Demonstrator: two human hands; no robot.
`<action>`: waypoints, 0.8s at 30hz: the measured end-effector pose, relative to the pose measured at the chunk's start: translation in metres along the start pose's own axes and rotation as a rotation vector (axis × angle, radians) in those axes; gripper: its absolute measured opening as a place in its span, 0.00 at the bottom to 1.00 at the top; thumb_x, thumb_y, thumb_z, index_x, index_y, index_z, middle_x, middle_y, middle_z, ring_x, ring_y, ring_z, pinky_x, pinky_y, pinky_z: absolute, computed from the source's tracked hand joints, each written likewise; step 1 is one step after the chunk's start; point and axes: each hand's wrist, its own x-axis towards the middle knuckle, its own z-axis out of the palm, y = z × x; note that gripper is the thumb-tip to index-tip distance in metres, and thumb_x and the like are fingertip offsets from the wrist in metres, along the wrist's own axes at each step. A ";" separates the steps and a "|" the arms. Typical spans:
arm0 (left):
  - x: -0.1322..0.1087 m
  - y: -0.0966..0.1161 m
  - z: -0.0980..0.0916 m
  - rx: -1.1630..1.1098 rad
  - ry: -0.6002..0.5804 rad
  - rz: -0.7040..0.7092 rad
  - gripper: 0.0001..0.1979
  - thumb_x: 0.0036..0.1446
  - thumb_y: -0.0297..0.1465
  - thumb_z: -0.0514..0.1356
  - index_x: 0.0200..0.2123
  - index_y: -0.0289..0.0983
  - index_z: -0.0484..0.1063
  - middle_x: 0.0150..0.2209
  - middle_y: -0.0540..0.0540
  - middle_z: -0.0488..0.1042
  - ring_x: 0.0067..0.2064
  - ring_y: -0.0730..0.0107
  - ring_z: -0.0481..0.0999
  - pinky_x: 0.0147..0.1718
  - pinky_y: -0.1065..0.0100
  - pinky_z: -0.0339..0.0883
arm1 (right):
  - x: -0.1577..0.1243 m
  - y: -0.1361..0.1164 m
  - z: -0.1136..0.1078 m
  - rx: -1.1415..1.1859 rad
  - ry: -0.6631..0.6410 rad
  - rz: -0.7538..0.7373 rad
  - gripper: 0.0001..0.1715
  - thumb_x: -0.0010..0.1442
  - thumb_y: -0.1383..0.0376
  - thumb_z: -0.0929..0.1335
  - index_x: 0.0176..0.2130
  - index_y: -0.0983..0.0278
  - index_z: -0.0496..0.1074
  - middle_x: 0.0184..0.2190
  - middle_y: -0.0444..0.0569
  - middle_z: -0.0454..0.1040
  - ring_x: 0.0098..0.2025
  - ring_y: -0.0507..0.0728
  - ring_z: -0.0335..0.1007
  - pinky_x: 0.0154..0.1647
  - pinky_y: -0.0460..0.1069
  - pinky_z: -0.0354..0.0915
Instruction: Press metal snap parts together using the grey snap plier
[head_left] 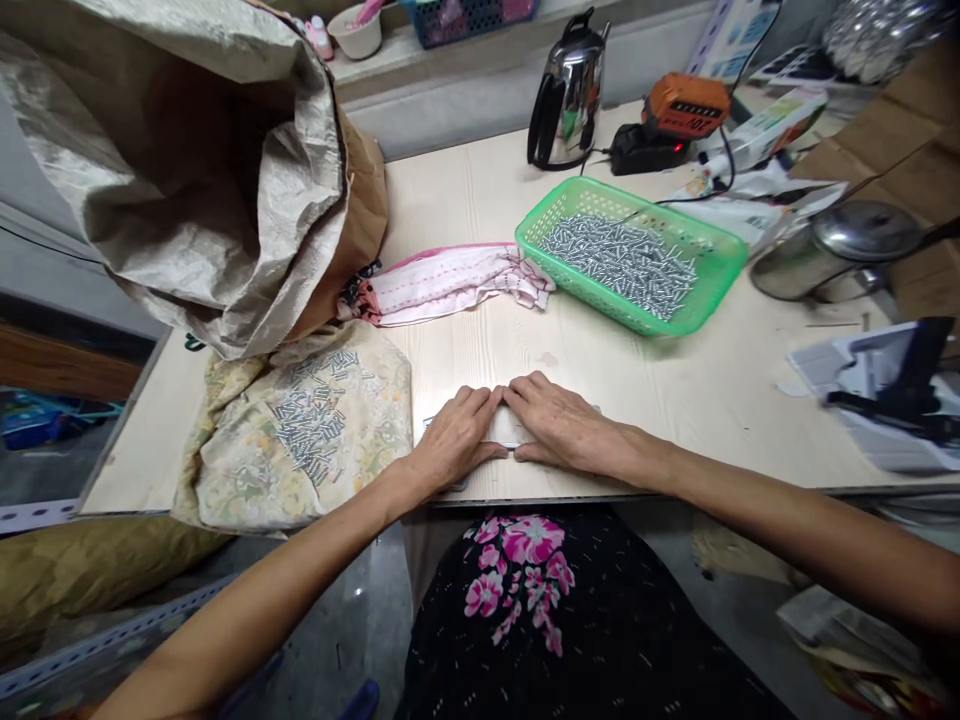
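My left hand and my right hand meet near the table's front edge, fingertips and thumbs pointing toward each other. Both are closed around a flat, pale thing with a thin shiny edge. Most of it is hidden under my palms, so its kind cannot be made out. Left of my left hand, a patterned cloth bears a pile of small metal pins. Beyond my right hand, a green plastic basket holds a heap of small metal screws or pins.
A large open sack stands at the back left. Behind the hands lies a pink-and-white cloth. At the back are a kettle and an orange battery on a charger. A lidded metal pot stands right.
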 end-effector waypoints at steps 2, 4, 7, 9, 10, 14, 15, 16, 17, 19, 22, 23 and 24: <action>0.005 0.000 -0.001 0.079 -0.062 0.010 0.24 0.60 0.39 0.60 0.55 0.32 0.62 0.48 0.38 0.69 0.49 0.54 0.67 0.48 0.56 0.66 | -0.004 -0.003 0.003 -0.033 0.014 0.018 0.20 0.55 0.62 0.73 0.45 0.66 0.66 0.42 0.54 0.68 0.44 0.62 0.62 0.41 0.55 0.65; 0.004 0.002 0.000 0.133 -0.087 0.009 0.17 0.62 0.36 0.58 0.49 0.31 0.66 0.45 0.38 0.70 0.47 0.54 0.67 0.46 0.57 0.66 | -0.006 -0.006 0.008 -0.058 0.023 0.035 0.13 0.58 0.66 0.71 0.42 0.66 0.67 0.40 0.54 0.68 0.43 0.61 0.62 0.40 0.55 0.64; -0.001 0.006 0.004 0.115 -0.055 -0.001 0.11 0.65 0.34 0.53 0.43 0.32 0.68 0.43 0.38 0.70 0.46 0.55 0.66 0.45 0.57 0.65 | -0.006 -0.008 0.015 -0.065 0.046 0.032 0.04 0.62 0.70 0.66 0.40 0.66 0.67 0.37 0.52 0.69 0.41 0.60 0.62 0.38 0.54 0.63; -0.003 0.006 0.007 0.078 -0.020 -0.007 0.12 0.67 0.35 0.50 0.40 0.33 0.68 0.42 0.39 0.70 0.45 0.57 0.66 0.44 0.58 0.65 | -0.004 -0.006 0.019 -0.060 0.051 0.020 0.05 0.64 0.72 0.63 0.37 0.64 0.68 0.35 0.51 0.69 0.39 0.59 0.63 0.37 0.53 0.62; -0.003 0.006 0.008 0.065 -0.008 -0.010 0.13 0.67 0.36 0.49 0.38 0.33 0.68 0.41 0.40 0.70 0.44 0.58 0.66 0.44 0.59 0.65 | -0.002 -0.004 0.020 -0.057 0.044 0.013 0.07 0.65 0.72 0.62 0.35 0.64 0.67 0.34 0.50 0.69 0.37 0.58 0.63 0.37 0.52 0.62; 0.002 0.002 0.012 0.027 0.008 -0.012 0.18 0.68 0.38 0.45 0.33 0.35 0.68 0.35 0.43 0.70 0.40 0.62 0.66 0.41 0.62 0.65 | 0.004 0.003 0.020 -0.041 -0.010 -0.007 0.12 0.66 0.71 0.61 0.32 0.63 0.67 0.31 0.49 0.69 0.34 0.56 0.63 0.36 0.52 0.62; 0.003 0.001 0.012 0.013 0.013 -0.014 0.19 0.68 0.38 0.46 0.33 0.35 0.69 0.34 0.43 0.70 0.40 0.62 0.67 0.40 0.62 0.65 | 0.005 0.004 0.019 -0.036 -0.020 -0.007 0.11 0.66 0.70 0.61 0.32 0.64 0.68 0.31 0.49 0.69 0.35 0.56 0.64 0.36 0.52 0.63; 0.003 0.000 0.012 -0.002 0.024 -0.016 0.18 0.68 0.38 0.46 0.33 0.34 0.70 0.35 0.43 0.71 0.41 0.61 0.67 0.41 0.61 0.66 | 0.006 0.005 0.017 -0.032 -0.022 -0.004 0.10 0.66 0.69 0.62 0.33 0.64 0.68 0.32 0.50 0.70 0.36 0.57 0.64 0.37 0.52 0.63; 0.003 -0.002 0.011 -0.022 0.044 -0.017 0.17 0.68 0.39 0.48 0.35 0.34 0.70 0.36 0.42 0.72 0.42 0.61 0.68 0.42 0.61 0.66 | 0.005 0.006 0.016 -0.026 -0.014 -0.001 0.06 0.65 0.68 0.63 0.35 0.65 0.69 0.34 0.51 0.70 0.38 0.58 0.65 0.38 0.53 0.64; -0.005 -0.007 0.007 -0.074 0.127 -0.034 0.16 0.65 0.40 0.53 0.44 0.34 0.71 0.43 0.40 0.72 0.47 0.59 0.68 0.45 0.59 0.67 | 0.003 0.008 0.012 -0.003 0.017 -0.007 0.11 0.62 0.63 0.68 0.44 0.66 0.69 0.41 0.54 0.71 0.45 0.61 0.65 0.43 0.55 0.65; -0.030 -0.014 -0.005 -0.128 0.319 -0.192 0.16 0.63 0.39 0.57 0.49 0.36 0.70 0.47 0.41 0.71 0.49 0.60 0.68 0.48 0.59 0.66 | -0.004 0.013 0.009 0.044 0.069 -0.044 0.37 0.55 0.53 0.73 0.56 0.68 0.61 0.53 0.61 0.66 0.55 0.68 0.60 0.53 0.61 0.63; -0.040 -0.015 -0.009 -0.122 0.354 -0.285 0.14 0.63 0.39 0.57 0.46 0.35 0.73 0.43 0.41 0.72 0.47 0.61 0.69 0.47 0.60 0.66 | -0.007 0.015 0.009 0.054 0.082 -0.048 0.39 0.56 0.52 0.72 0.58 0.68 0.60 0.56 0.61 0.64 0.57 0.68 0.58 0.54 0.62 0.62; -0.050 -0.015 -0.013 -0.104 0.353 -0.385 0.13 0.63 0.39 0.57 0.40 0.35 0.75 0.39 0.43 0.72 0.45 0.61 0.69 0.45 0.62 0.65 | -0.008 0.017 0.010 0.059 0.092 -0.046 0.36 0.59 0.51 0.69 0.58 0.67 0.59 0.57 0.62 0.63 0.58 0.68 0.57 0.56 0.63 0.61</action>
